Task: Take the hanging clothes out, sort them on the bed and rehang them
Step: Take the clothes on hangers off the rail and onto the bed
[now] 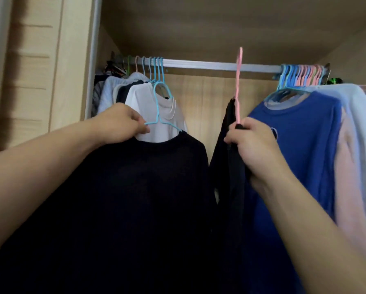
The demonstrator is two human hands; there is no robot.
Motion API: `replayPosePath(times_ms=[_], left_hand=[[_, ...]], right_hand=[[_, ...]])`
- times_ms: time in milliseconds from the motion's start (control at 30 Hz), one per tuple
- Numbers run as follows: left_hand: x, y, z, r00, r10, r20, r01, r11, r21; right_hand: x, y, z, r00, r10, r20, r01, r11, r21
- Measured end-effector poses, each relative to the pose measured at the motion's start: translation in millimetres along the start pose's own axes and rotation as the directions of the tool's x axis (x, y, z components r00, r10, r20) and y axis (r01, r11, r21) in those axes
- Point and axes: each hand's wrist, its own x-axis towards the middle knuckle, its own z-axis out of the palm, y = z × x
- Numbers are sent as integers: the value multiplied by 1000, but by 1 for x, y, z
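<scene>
Wardrobe (40,81) open; rail (209,65) carries clothes bunched at both ends, bare in the middle. Black sweater (146,198) hangs low on a blue hanger (159,107), below the rail. My left hand (120,124) pinches that hanger's shoulder wire. My right hand (254,149) grips a dark garment (226,166) on a pink hanger (238,81), its hook level with the rail. Blue shirt (305,145) hangs at right.
</scene>
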Motion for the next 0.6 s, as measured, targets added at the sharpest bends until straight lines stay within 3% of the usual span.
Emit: replayPosePath(times_ms=[100,200,300,400,533,600], left_hand=[[-56,27,24,991,-130,27,129,896,-424],[-121,50,45,956,-244,162,284,636,-717],[-184,68,66,974,-213,71,198,664,-721],[-247,86,91,959,-284,6,196,646,-737],[-313,112,118,899,-429,85,287,432,-855],[-343,131,131,869,-490,70,296,402,-866]], right_hand=[[-53,10,8,999,9,40,-11,999,50],[-104,16,22,996,-14,90,6,996,91],[-164,25,27,989,-31,146,8,988,155],[-215,32,12,977,-46,208,11,986,169],[-260,38,-33,925,-41,377,-1,994,110],[-282,38,-60,884,-36,466,-18,994,112]])
